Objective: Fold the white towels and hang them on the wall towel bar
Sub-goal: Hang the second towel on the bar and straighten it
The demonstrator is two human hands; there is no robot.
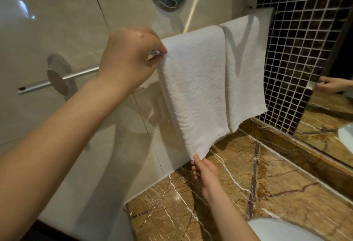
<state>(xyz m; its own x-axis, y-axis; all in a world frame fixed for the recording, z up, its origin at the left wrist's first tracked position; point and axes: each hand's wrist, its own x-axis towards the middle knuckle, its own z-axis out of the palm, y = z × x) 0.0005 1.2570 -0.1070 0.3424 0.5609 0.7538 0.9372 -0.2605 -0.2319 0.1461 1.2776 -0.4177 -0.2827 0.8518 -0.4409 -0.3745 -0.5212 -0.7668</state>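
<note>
— Towels (219,80), where are they?
— I see the nearer towel (194,87) and the farther towel (246,68) draped side by side over the towel bar (57,80), above the counter (277,173) edge that meets the wall (57,11).
— Hands?
— I have the left hand (128,57) pinching the nearer towel's top left edge at the bar. The right hand (206,175) is relaxed, fingers straight, fingertips (196,157) touching that towel's bottom corner.

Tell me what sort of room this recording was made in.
A bathroom, possibly a hotel's. White towels hang on a wall towel bar over a marble counter with a white basin, beside a mirror and glossy wall tiles.
</note>
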